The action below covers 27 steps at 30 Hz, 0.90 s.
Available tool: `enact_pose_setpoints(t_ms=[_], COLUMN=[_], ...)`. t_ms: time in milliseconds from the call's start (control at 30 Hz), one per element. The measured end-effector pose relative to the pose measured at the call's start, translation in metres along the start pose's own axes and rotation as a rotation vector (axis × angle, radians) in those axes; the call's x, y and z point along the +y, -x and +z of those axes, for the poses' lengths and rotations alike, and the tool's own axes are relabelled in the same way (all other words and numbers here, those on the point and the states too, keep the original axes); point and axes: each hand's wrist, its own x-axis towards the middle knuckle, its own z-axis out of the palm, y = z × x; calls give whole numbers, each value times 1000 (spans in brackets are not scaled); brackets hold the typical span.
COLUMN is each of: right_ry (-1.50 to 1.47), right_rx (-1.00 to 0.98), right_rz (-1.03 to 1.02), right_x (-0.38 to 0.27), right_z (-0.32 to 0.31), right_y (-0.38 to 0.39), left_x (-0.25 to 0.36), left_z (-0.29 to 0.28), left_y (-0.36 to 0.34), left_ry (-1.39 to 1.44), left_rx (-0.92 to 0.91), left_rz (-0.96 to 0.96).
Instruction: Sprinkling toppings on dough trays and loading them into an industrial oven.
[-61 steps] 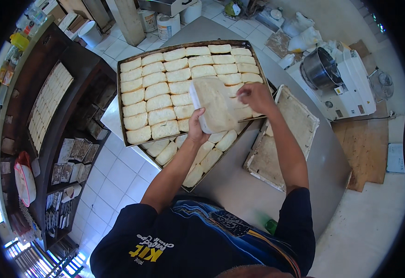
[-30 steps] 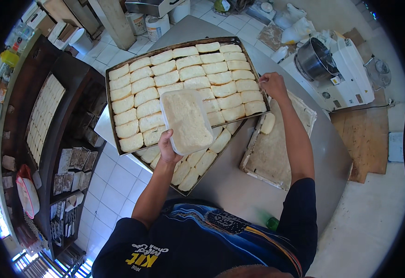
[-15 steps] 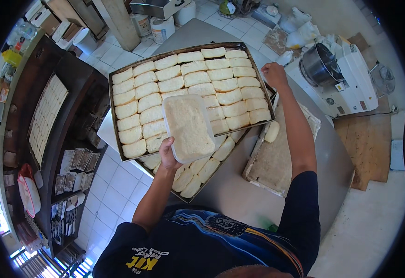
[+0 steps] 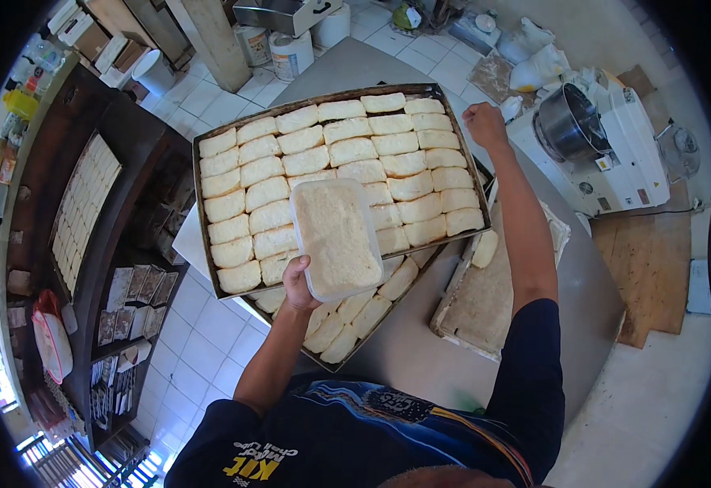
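My left hand (image 4: 298, 283) grips a clear plastic tub (image 4: 297, 213) by its near left corner, thumb over the rim. Pale beige crumbs or powder (image 4: 335, 236) fill it. The tub is held above a large dark-edged baking tray (image 4: 199, 203) packed with rows of pale oblong bread rolls (image 4: 353, 150). Just off the tray's far right side, my right hand (image 4: 484, 126) is raised with its fingers curled together. Whatever those fingers may hold is hidden. A second tray of rolls (image 4: 343, 333) lies underneath, at a different angle.
All this stands on a metal table (image 4: 404, 342). A floury shallow tray (image 4: 477, 305) with a single roll lies at the right. Beyond it is a mixer with a steel bowl (image 4: 571, 122). A dark shelf unit (image 4: 119, 163) at the left bears another full tray (image 4: 87, 211).
The trays and tub appear slightly lower in the picture. My right hand has shifted a little farther away, relative to the tray's edge. The left hand keeps its hold on the tub.
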Motion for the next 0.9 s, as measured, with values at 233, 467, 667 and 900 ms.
enact_pose_setpoints(t_ms=[233,467,667,900], right_ry=[-102,42,-107,-103], right_rx=[21,86,-15,-3], right_rz=[-40,-78,25,64], right_x=[-11,14,-6,-9], right_z=[11,7,20,16], right_y=[-20,-35,-63,-76], left_x=[-1,2,5,8], left_z=[-4,-4,-10,-10], left_y=[0,-5,-5,-3], left_ry=[-11,0,-26,38], left_rx=[18,6,63,16], left_rz=[4,2,10,14])
